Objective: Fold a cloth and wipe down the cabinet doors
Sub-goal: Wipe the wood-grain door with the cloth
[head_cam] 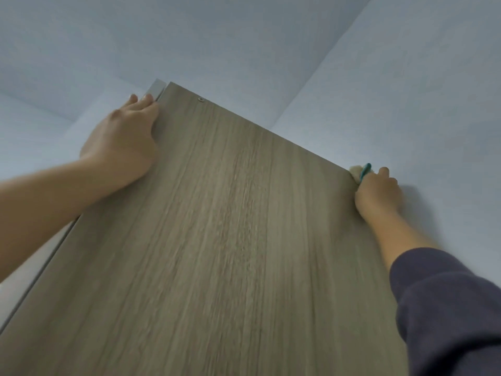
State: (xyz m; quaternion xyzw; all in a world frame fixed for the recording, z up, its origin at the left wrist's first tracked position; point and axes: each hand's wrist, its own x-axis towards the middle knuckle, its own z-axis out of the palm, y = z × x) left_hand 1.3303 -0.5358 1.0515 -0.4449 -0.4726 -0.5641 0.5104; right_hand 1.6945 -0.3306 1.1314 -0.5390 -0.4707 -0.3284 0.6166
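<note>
The right hand (378,194), fingers curled round the cloth (357,172), sits at the door's (217,213) top right corner. The door's face runs down and left from there. The left hand's (122,139) straight, closed-up fingers rest on its left edge.

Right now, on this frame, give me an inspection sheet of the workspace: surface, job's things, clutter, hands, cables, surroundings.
Surface: door, wood grain, seen from below; small round fitting near its top edge.
Job's things: cloth, cream with a teal edge, bunched at the door's top right corner.
Clutter: nothing seen.
Hands: left hand lies with straight fingers along the door's left edge, near the top; right hand grips the cloth.
Cables: nothing seen.
Surroundings: pale blue-grey walls; pale strip beside the door's top left corner; dark sleeve on the right arm.
</note>
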